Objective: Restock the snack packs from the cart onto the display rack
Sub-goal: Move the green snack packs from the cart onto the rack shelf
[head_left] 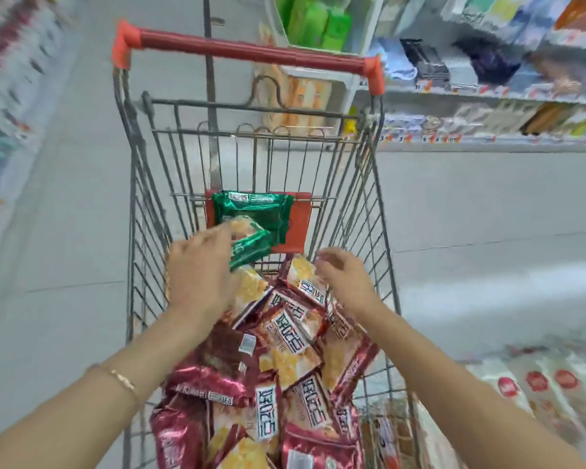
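A wire shopping cart [142,184] with a red handle fills the middle of the view. Several red snack packs [285,336] are heaped in its basket. A green snack pack [254,208] lies on the red child-seat flap at the far end. My left hand [200,272] holds another green snack pack [251,247] just above the heap, fingers round its near end. Over the red packs on the right side of the cart hovers my right hand [345,279], fingers loosely curled and holding nothing.
Display shelves [487,93] with mixed goods run along the right, with price tags on their edges. White packs with red dots [538,384] lie low at the right. Blurred shelves line the left. A grey floor aisle [65,198] runs beside the cart.
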The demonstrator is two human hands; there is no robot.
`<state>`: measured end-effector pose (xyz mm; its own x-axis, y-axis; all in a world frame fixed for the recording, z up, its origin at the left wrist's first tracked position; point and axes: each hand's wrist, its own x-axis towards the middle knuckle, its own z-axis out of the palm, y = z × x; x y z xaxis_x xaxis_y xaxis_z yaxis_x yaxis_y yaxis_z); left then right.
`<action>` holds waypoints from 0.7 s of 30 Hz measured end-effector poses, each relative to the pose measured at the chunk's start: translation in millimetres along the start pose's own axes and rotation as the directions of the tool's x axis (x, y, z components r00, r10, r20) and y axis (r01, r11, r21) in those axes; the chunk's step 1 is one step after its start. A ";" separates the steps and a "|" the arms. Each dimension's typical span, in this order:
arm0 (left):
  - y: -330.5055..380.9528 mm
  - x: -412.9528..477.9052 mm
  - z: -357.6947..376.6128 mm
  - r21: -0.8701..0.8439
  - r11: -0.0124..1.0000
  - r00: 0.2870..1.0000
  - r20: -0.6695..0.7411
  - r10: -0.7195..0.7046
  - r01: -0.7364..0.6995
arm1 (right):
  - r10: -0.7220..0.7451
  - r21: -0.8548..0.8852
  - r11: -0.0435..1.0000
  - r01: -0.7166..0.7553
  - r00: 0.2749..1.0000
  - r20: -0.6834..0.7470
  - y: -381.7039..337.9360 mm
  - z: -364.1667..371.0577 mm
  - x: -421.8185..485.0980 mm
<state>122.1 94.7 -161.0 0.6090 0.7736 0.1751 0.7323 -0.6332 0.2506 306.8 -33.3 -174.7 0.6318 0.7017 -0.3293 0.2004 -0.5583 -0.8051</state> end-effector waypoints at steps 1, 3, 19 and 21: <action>3.4 -7.5 -0.3 -0.072 0.992 0.995 -0.012 0.102 -0.102 | 0.079 0.151 0.985 -0.081 0.997 0.020 -10.0 2.4 9.0; 2.4 -16.6 -0.4 -0.160 0.930 0.944 -0.056 0.326 -0.331 | 0.190 0.379 0.891 -0.251 0.963 0.191 -26.5 5.0 28.0; -10.9 -32.0 8.4 -0.601 -0.220 0.454 0.754 -0.474 0.768 | -0.250 -0.327 0.905 0.273 0.962 0.112 -51.1 32.2 80.7; -16.5 -39.5 16.4 -0.593 -0.204 0.433 0.744 -0.508 0.779 | -0.485 -0.616 0.652 0.443 0.867 0.111 -52.1 44.6 101.1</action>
<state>91.0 74.2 -187.7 0.1188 0.6387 -0.7602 0.1443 0.7464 0.6497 326.9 86.4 -188.0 0.3677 0.9286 0.0499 0.8716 -0.3254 -0.3667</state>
